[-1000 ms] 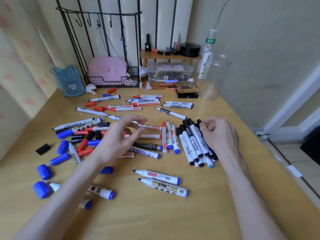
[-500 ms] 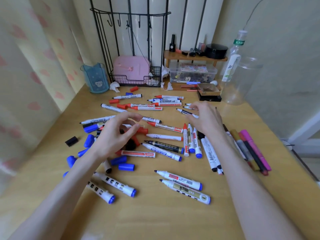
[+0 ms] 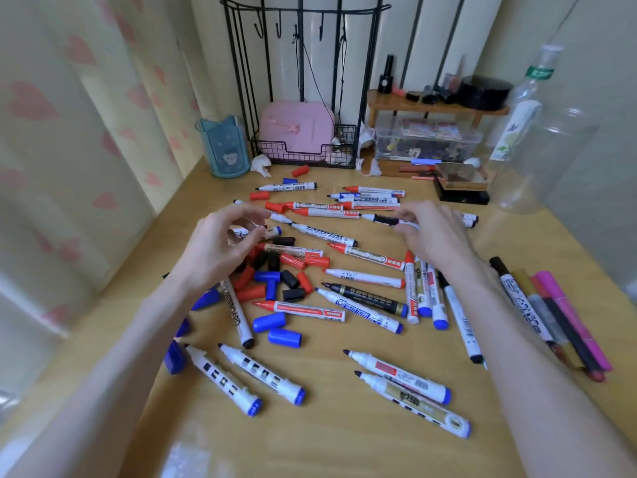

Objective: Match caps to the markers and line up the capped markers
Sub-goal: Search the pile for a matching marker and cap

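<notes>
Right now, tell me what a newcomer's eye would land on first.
First, the heap of loose caps, red, blue and black, midway across the wooden table among uncapped markers. The left hand hovers over that heap; the right hand is at a black-banded marker further back. Along the right edge lies a pink marker in a neat row.

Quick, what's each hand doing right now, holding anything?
Left hand: fingers curled above the caps; cannot tell if it holds anything.
Right hand: pinching a black marker.
</notes>
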{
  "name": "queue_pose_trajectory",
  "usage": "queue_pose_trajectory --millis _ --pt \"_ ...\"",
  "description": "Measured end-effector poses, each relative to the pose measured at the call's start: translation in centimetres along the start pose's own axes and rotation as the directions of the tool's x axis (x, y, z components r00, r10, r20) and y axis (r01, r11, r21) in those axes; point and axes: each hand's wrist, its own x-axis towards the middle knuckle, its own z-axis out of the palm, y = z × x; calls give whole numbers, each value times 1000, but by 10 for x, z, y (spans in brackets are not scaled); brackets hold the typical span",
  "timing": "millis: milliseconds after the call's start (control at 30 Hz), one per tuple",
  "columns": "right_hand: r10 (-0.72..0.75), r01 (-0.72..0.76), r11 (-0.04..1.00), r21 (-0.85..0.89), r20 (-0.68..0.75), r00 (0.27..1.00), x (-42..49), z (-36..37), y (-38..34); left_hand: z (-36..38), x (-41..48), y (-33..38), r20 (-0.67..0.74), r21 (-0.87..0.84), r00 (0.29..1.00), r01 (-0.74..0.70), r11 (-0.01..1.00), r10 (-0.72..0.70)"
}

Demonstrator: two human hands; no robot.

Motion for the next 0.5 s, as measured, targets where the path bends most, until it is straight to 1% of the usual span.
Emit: queue_pose_trajectory --millis 67,133,200,300,400,500 --pt "-79 81 994 78 -18 997 -8 -2 -19 4 7 -3 17 133 1000 -7 991 5" --pt "-123 127 983 132 -34 992 -15 -1 -34 12 17 1 81 271 997 -23 962 1" --pt "-141 145 976 164 -39 989 -20 1 -44 21 28 5 151 402 988 -56 914 -6" --pt "-152 158 970 184 -45 987 -28 2 -48 30 46 9 215 559 976 -89 824 -41" --pt "-176 187 964 188 -74 982 -35 2 -43 32 58 12 280 637 956 -112 762 -93" --pt "-174 187 962 197 -81 981 -41 1 -38 33 62 15 346 662 931 -152 734 -118"
